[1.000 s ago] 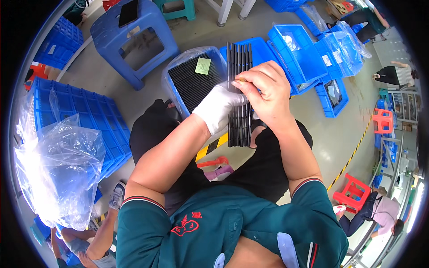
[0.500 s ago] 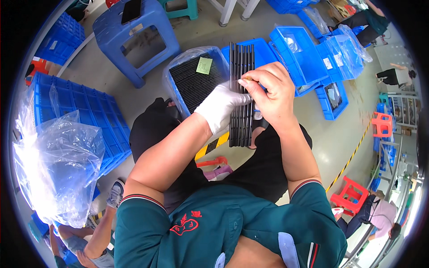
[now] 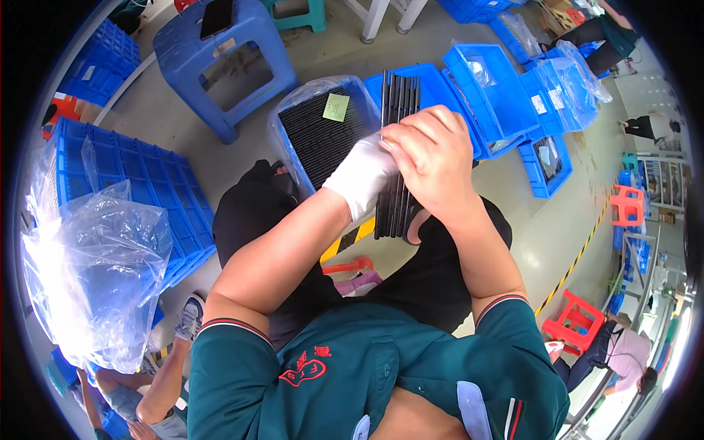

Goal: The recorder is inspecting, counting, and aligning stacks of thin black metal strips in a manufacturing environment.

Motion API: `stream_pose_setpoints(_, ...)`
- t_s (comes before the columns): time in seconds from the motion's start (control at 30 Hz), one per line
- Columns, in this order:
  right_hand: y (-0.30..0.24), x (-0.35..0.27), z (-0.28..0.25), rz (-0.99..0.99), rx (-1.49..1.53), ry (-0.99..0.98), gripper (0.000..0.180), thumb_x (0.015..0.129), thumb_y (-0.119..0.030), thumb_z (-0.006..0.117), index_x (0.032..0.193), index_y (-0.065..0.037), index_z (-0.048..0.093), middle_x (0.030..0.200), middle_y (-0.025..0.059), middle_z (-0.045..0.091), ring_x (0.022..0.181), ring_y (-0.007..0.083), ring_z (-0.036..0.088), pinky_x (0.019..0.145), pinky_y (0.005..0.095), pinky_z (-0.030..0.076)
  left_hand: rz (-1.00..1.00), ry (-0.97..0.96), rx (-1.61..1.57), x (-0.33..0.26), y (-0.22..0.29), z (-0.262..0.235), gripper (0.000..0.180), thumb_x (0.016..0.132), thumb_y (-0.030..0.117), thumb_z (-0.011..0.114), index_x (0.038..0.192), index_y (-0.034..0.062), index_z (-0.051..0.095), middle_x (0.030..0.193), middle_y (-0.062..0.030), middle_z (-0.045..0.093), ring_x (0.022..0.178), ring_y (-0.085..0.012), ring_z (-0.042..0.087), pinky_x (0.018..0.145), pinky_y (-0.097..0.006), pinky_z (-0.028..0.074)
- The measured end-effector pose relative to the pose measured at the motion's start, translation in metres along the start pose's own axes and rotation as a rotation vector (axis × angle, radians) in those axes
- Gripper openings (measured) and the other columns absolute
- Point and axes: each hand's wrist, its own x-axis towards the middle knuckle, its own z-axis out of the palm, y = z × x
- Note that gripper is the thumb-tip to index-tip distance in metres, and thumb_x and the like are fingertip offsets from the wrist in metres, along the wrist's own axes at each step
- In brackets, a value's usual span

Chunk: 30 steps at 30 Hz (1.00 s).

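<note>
My left hand wears a white glove and is closed around a row of thin black rods, held upright before my knees. My bare right hand lies across the front of the rods. Its thumb and forefinger pinch together at the row's left edge, by the gloved fingers; what is between them is hidden. Just left of the rods, a blue bin lined with clear plastic holds many similar black rods, with a pale green label on top.
A blue stool with a dark phone stands far left. Stacked blue crates and a clear plastic bag fill the left side. Blue bins stand at right, a red stool beyond. Other people sit at both lower sides.
My right hand has moved left and turned over the rods. A small brownish thing at its fingertips is now hidden. The rods have tilted slightly, their tops to the right.
</note>
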Motion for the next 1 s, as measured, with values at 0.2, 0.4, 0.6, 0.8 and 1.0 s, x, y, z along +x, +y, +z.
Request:
stream_pose_setpoints(0.2,0.005,-0.001,0.003,0.09,0.088,-0.011,0.012,0.067,-0.012,0.075,0.078,-0.012,0.07,0.077,0.0004,0.063,0.077,0.0214,0.057,0.069,0.0355,0.044,-0.01,-0.024,-0.129,0.0,0.0,0.003,0.013,0.088,0.008,0.059,0.1,0.0056,0.06,0.091,-0.0025,0.06,0.08,-0.0102,0.057,0.07,-0.027,0.047)
stream_pose_setpoints(0.4,0.013,0.0,-0.015,0.419,0.318,0.115,0.009,0.073,-0.007,0.077,0.08,-0.006,0.071,0.075,0.0039,0.065,0.072,0.02,0.059,0.064,0.031,0.047,-0.141,-0.008,-0.393,-0.003,0.021,0.004,0.018,0.092,0.005,0.055,0.109,0.0011,0.056,0.099,-0.0157,0.065,0.085,-0.0259,0.067,0.072,-0.039,0.057)
stream_pose_setpoints(0.6,0.016,-0.01,-0.013,0.531,0.394,0.025,0.009,0.075,-0.007,0.076,0.082,-0.006,0.071,0.075,0.0043,0.065,0.075,0.0186,0.06,0.065,0.0301,0.048,-0.066,-0.026,-0.647,0.011,0.018,-0.015,0.028,0.098,0.024,0.049,0.106,0.0,0.062,0.098,-0.0169,0.068,0.088,-0.0312,0.069,0.08,-0.047,0.058)
stream_pose_setpoints(0.8,0.018,-0.015,-0.013,0.49,0.35,-0.069,0.008,0.077,-0.006,0.076,0.084,-0.004,0.071,0.079,0.003,0.065,0.076,0.0144,0.059,0.066,0.0277,0.045,-0.081,0.087,-0.626,0.008,0.025,-0.007,0.025,0.099,0.024,0.05,0.107,0.0017,0.056,0.094,-0.0137,0.064,0.084,-0.0283,0.065,0.074,-0.044,0.056)
stream_pose_setpoints(1.0,0.015,-0.015,-0.01,0.411,0.319,-0.058,0.009,0.073,-0.012,0.077,0.079,-0.007,0.071,0.072,0.0038,0.064,0.072,0.0215,0.058,0.065,0.0323,0.047,-0.039,0.108,-0.595,0.01,0.025,-0.01,0.017,0.095,0.014,0.055,0.106,0.0015,0.057,0.093,-0.0142,0.065,0.083,-0.0281,0.066,0.073,-0.044,0.058)
